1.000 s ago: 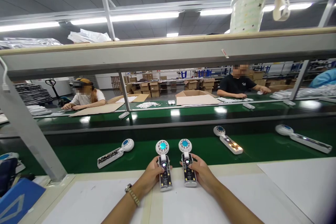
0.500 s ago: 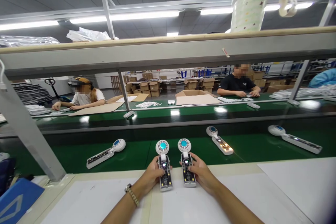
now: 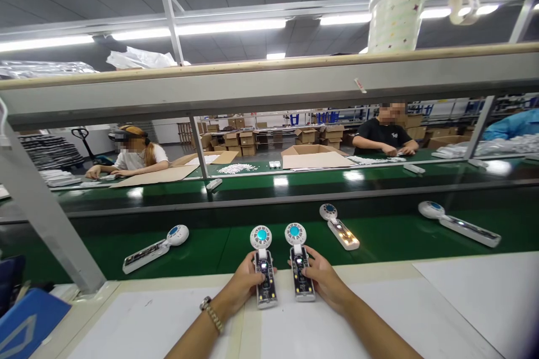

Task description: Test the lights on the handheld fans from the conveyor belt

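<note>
My left hand (image 3: 248,280) is closed around a white round-headed handheld device (image 3: 265,286), its thumb on the open handle with a dark circuit board. In my right hand (image 3: 322,275) is a matching device (image 3: 302,280), gripped the same way, thumb on the board. Both are held side by side, a little apart, heads pointing away from me. Each head has a turquoise centre ringed by slots, and a small white light shines on each board. The fingers behind the handles are mostly hidden.
Several like devices lie on the green belt (image 3: 202,252), one with a lit handle (image 3: 343,234). White sheets cover my bench (image 3: 155,320). A metal post (image 3: 50,207) and blue folder (image 3: 33,320) stand left. Overhead runs a shelf (image 3: 252,81). Two people work across the belts.
The devices on the near belt have shifted left. Small white pieces on the far belt have moved right. Both hands and the devices in them have stayed almost still.
</note>
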`<state>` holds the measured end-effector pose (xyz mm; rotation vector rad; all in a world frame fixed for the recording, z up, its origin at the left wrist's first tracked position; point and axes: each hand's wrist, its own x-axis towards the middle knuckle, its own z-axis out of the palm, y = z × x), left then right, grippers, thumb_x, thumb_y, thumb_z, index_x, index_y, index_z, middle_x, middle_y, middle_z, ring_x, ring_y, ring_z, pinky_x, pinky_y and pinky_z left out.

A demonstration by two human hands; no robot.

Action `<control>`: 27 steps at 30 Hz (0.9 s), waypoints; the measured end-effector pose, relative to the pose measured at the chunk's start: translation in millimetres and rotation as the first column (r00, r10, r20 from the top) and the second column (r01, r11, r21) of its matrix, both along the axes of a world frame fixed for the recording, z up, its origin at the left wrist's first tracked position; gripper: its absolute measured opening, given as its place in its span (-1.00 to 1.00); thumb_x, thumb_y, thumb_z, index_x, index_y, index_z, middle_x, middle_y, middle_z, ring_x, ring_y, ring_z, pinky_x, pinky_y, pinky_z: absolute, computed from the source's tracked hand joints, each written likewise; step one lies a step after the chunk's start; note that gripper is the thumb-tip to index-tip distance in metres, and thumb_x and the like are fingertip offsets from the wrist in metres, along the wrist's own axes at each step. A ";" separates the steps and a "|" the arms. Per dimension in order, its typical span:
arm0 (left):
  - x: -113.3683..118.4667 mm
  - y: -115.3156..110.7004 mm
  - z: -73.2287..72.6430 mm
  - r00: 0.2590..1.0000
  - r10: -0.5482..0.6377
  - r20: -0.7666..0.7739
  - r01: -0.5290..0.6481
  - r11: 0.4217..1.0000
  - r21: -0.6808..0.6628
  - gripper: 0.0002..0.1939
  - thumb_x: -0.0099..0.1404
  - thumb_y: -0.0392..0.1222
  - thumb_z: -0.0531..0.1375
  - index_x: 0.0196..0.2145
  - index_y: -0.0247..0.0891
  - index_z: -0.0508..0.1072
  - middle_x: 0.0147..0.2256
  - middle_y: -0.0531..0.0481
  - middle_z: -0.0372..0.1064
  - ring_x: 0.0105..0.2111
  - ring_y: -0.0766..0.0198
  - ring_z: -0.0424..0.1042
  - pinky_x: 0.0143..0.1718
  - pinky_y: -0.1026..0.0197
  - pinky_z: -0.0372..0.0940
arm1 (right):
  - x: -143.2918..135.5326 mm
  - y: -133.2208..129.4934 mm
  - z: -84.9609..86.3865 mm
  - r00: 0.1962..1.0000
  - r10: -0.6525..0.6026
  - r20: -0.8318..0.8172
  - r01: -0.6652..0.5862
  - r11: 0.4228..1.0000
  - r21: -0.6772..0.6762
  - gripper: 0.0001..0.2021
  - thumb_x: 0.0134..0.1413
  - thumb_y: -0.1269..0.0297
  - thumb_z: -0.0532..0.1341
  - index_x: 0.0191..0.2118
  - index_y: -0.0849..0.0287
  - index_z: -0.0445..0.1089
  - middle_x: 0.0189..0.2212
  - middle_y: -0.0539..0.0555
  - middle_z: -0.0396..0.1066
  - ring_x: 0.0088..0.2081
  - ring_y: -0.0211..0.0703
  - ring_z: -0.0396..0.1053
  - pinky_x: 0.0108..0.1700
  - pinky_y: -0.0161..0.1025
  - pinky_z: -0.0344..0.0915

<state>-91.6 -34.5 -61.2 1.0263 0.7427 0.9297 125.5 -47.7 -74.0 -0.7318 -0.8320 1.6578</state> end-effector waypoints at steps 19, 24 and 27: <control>0.9 0.7 -0.9 1.000 0.007 0.014 -0.006 1.000 -0.020 -0.48 -0.09 -0.43 0.26 -0.14 -0.25 0.23 -0.22 -0.11 0.32 -0.08 0.04 0.31 -0.11 0.08 0.20 | -0.9 -1.0 3.2 0.999 0.002 0.047 -0.004 0.999 0.041 -0.41 -0.36 0.39 0.36 -0.07 0.15 0.23 -0.28 0.12 0.43 -0.15 0.04 0.38 -0.07 -0.06 0.22; 0.8 -0.2 2.2 1.000 -0.005 0.018 0.005 1.000 -0.007 -0.47 -0.09 -0.42 0.27 -0.13 -0.25 0.25 -0.15 -0.12 0.29 -0.08 0.07 0.31 -0.15 0.13 0.22 | -0.4 0.0 1.7 0.999 0.007 0.032 -0.008 0.999 0.042 -0.40 -0.35 0.42 0.35 -0.06 0.15 0.21 -0.29 0.10 0.44 -0.14 0.02 0.37 -0.05 -0.06 0.21; 0.0 0.3 1.8 0.999 -0.037 0.016 0.037 0.999 0.004 -0.48 -0.08 -0.43 0.25 -0.12 -0.25 0.26 -0.15 -0.12 0.30 -0.11 0.10 0.32 -0.19 0.17 0.22 | 0.0 0.0 1.2 0.999 0.012 0.029 -0.014 0.999 0.045 -0.39 -0.35 0.42 0.36 -0.05 0.16 0.21 -0.31 0.10 0.45 -0.14 0.03 0.37 -0.04 -0.06 0.19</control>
